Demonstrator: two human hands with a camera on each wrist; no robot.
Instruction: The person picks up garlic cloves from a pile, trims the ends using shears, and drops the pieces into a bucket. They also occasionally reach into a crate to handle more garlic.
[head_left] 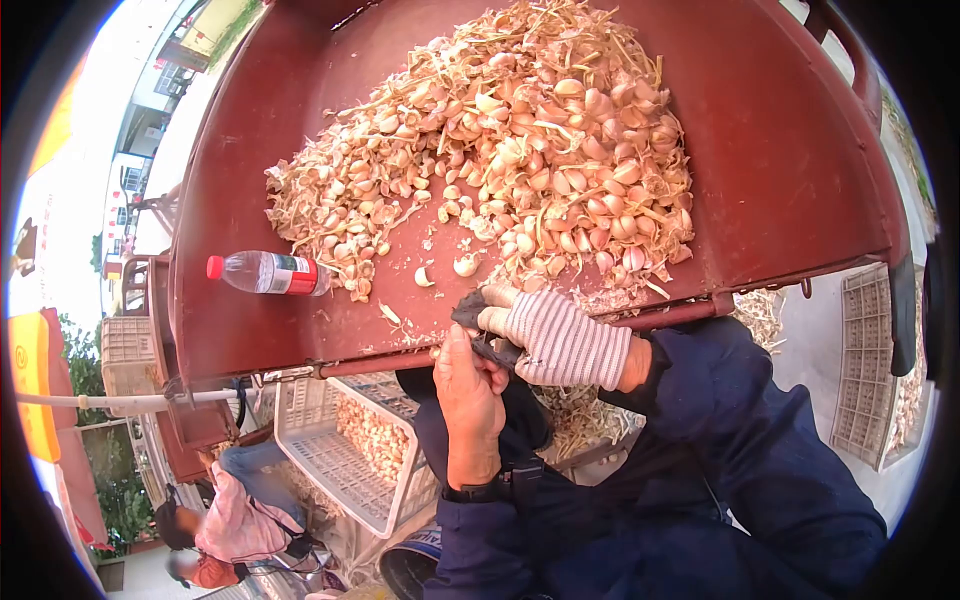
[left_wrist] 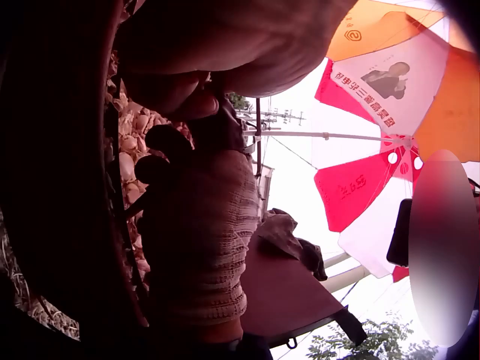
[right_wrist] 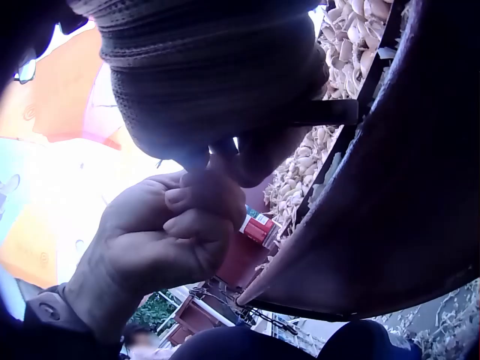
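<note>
Both hands meet at the near edge of the red metal surface [head_left: 760,215]. My bare left hand [head_left: 468,405] has its fingers curled and pinches a dark piece [head_left: 495,350] against my right hand [head_left: 565,338], which wears a striped glove with bare fingertips. Dark material [head_left: 468,308] also covers or lies at the right fingertips; which, I cannot tell. In the right wrist view a flat dark strip [right_wrist: 337,112] sticks out from the gloved right hand [right_wrist: 214,75], above the left hand [right_wrist: 169,232]. A large heap of garlic cloves [head_left: 600,180] lies beyond the hands.
A red-capped bottle [head_left: 270,273] lies left of the heap, and loose cloves [head_left: 466,265] lie just beyond the fingers. Below the edge stands a white crate [head_left: 390,510] of cloves. Another crate [head_left: 862,370] is at the right. A person in pink [head_left: 240,515] sits at lower left.
</note>
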